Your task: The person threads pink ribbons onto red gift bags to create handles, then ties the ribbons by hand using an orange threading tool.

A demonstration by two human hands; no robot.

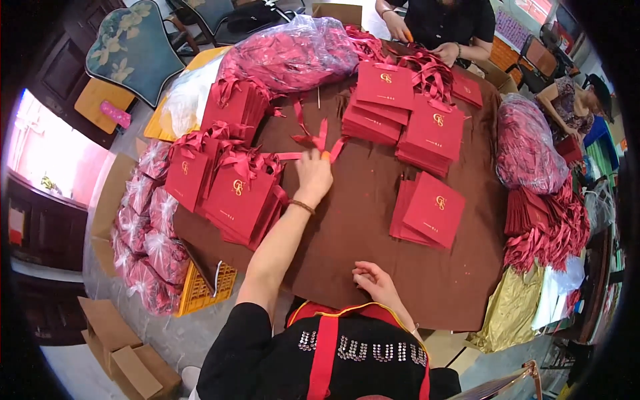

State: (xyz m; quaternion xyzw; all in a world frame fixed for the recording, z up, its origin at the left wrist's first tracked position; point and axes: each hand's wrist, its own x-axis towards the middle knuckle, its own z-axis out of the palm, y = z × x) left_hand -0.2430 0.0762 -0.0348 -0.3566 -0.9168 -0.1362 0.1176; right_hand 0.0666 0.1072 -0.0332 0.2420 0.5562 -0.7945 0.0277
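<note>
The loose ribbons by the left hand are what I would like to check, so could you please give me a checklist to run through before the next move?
1. Left hand at the loose ribbons: ok.
2. Left hand's grip on them: cannot tell; the hand itself blocks the view.
3. Right hand free: ok, nothing shows in it.
4. Loose ribbons laid straight: not ok, they point several ways.
5. Small red bag stack squared up: not ok, its bags are fanned.
6. Co-worker's hands apart from the left hand: ok.
</note>
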